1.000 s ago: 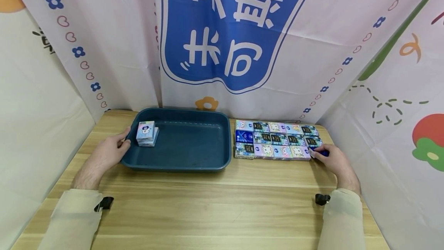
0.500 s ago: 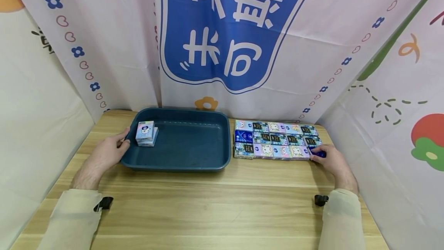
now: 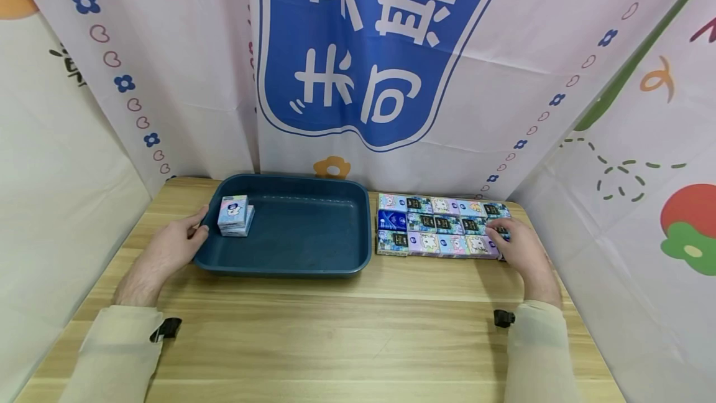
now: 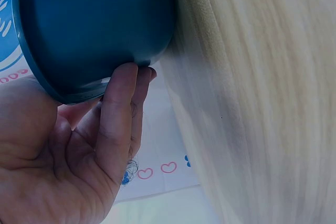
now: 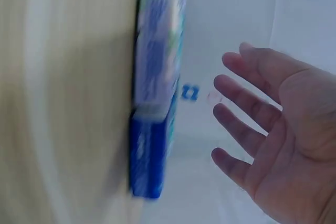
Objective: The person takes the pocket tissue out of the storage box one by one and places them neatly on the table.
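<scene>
My left hand [image 3: 170, 244] holds the left rim of a dark teal tray [image 3: 291, 272]. In the left wrist view, fingers touch the outside of the tray wall [image 4: 100, 24]; part of the thumb is hidden by the rim. A small stack of light-blue tissue packs [image 3: 233, 211] sits at the tray's left end. Above the right end of a block of tissue packs [image 3: 427, 242], laid in three rows, hovers my right hand [image 3: 520, 244]. The right wrist view shows its fingers spread and holding nothing, beside a dark blue tissue pack [image 5: 147, 156] at the row's end.
The tray and the packs stand along the back of a wooden table [image 3: 335, 334]. A printed curtain [image 3: 224, 79] hangs right behind them, and white printed sheets [image 3: 632, 204] close off both sides. A narrow gap separates the tray from the packs.
My right hand has set the dark blue pack at the right end of the front row, let go of it and lifted back and left. The left hand stays at the tray.
</scene>
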A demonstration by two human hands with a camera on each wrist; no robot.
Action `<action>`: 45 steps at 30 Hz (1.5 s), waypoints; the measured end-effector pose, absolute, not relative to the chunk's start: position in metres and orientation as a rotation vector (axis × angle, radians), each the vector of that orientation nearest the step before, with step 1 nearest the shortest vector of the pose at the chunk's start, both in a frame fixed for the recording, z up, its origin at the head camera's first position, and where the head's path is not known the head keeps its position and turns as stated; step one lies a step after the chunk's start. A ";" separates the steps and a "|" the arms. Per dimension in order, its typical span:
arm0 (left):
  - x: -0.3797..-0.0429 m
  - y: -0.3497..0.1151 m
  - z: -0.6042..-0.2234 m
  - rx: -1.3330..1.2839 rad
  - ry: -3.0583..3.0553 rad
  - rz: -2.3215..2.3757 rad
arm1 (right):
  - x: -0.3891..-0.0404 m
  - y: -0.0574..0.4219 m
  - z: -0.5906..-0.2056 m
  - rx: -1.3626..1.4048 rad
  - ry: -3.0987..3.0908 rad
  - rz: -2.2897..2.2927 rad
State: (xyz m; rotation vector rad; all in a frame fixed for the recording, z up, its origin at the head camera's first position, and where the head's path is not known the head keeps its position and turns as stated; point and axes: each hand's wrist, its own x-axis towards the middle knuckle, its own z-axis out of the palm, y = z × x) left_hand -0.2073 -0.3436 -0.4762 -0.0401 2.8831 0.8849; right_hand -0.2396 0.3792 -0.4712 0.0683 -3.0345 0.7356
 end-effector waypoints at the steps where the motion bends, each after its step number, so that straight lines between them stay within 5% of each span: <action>1: -0.207 -0.344 -0.476 -0.039 2.883 0.884 | -0.240 0.371 -0.469 0.081 -3.031 0.740; 28: -0.207 -0.345 -0.479 -0.041 2.905 0.864 | -0.255 0.140 -0.448 0.567 -2.853 0.750; 45: -0.207 -0.345 -0.479 -0.031 2.918 0.875 | -0.256 0.038 -0.454 0.849 -2.845 0.591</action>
